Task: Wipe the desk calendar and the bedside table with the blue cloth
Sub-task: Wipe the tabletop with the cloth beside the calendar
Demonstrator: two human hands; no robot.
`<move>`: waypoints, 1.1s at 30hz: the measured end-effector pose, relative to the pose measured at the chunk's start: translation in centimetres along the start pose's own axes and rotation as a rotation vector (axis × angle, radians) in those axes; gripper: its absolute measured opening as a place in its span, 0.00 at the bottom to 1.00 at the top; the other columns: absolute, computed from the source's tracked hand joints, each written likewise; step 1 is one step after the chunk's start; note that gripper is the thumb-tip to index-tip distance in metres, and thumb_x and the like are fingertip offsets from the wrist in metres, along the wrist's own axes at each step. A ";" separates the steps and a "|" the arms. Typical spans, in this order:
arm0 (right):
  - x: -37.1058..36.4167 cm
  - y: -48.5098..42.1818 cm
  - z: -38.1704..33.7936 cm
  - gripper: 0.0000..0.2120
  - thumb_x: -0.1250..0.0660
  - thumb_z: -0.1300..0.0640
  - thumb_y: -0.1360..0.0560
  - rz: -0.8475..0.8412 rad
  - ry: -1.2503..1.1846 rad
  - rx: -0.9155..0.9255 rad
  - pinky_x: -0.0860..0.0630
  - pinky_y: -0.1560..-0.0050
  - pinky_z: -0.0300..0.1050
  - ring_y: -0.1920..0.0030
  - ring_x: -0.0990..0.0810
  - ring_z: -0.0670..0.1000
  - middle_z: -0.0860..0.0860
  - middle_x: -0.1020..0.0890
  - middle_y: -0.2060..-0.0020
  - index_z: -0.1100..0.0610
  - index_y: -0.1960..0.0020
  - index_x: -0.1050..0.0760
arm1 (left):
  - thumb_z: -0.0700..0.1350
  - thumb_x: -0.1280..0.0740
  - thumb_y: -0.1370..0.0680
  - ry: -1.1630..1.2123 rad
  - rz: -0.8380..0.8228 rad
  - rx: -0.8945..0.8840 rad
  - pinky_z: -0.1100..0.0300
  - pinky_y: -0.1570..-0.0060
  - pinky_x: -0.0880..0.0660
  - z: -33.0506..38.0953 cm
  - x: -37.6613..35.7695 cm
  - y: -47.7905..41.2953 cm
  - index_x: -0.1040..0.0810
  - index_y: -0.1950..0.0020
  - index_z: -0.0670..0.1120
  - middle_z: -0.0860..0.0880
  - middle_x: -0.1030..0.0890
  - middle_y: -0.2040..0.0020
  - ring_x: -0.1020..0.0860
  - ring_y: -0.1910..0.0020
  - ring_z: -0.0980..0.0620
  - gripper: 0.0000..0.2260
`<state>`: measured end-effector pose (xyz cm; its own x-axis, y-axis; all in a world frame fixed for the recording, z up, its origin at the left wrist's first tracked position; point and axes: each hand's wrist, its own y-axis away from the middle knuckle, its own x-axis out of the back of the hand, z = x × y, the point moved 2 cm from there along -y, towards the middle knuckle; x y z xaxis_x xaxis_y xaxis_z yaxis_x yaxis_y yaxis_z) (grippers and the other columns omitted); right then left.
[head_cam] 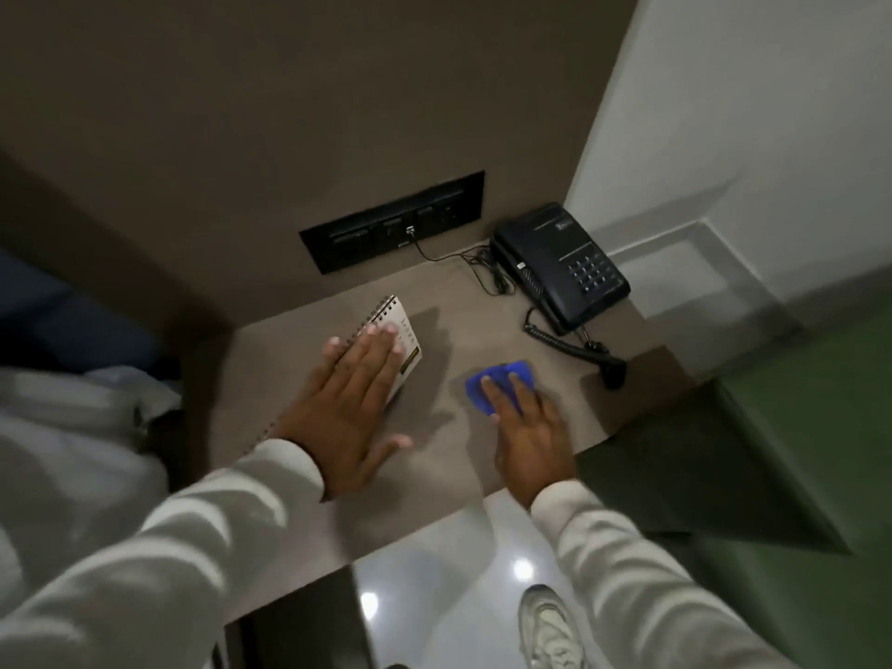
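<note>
The white spiral-bound desk calendar point(407, 351) lies on the brown bedside table point(453, 330), towards its left side. My left hand point(347, 412) rests flat on top of it with fingers straight and thumb spread wide, covering most of the calendar. To the right, the blue cloth point(502, 370) is bunched on the tabletop. My right hand point(531, 437) presses down on it, fingers laid over the cloth. Both arms wear pale long sleeves.
A black telephone point(560, 268) stands at the table's back right, its coiled cord point(564, 342) trailing forward towards the cloth. A black socket panel point(391, 224) with a plugged cable sits in the wall behind. White bedding point(72, 427) lies left. My shoe point(550, 620) is on glossy floor.
</note>
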<state>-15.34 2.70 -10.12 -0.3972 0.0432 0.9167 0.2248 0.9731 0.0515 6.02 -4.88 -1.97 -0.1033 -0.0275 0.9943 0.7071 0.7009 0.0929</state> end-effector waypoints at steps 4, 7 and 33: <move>-0.3 -2.9 4.0 0.31 0.30 0.58 0.30 -0.146 0.250 0.055 0.26 0.45 0.66 0.38 0.27 0.72 0.61 0.29 0.28 0.51 0.28 0.32 | 0.64 0.48 0.25 0.193 0.004 0.143 0.42 0.24 0.49 5.4 -4.4 -0.5 0.51 0.22 0.40 0.40 0.51 0.20 0.54 0.21 0.42 0.39; -1.4 -2.8 5.0 0.25 0.45 0.45 0.23 -0.124 0.263 0.091 0.33 0.38 0.70 0.30 0.34 0.70 0.57 0.34 0.25 0.49 0.26 0.35 | 0.63 0.48 0.25 0.321 -0.002 0.316 0.43 0.25 0.50 8.4 -8.9 -0.8 0.50 0.23 0.40 0.40 0.50 0.20 0.53 0.21 0.43 0.39; 4.4 -10.4 -10.6 0.28 0.38 0.47 0.21 -0.241 -0.939 -0.032 0.32 0.41 0.36 0.32 0.29 0.48 0.55 0.30 0.28 0.52 0.25 0.42 | 0.50 0.44 0.18 1.391 0.843 1.453 0.54 0.36 0.32 5.7 -2.5 7.8 0.33 0.30 0.47 0.45 0.26 0.33 0.27 0.35 0.47 0.18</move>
<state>-9.96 -9.60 -2.39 -0.9814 0.0207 0.1908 0.0633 0.9734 0.2202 7.82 4.67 -4.04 0.7661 0.6031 0.2222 -0.6421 0.7025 0.3069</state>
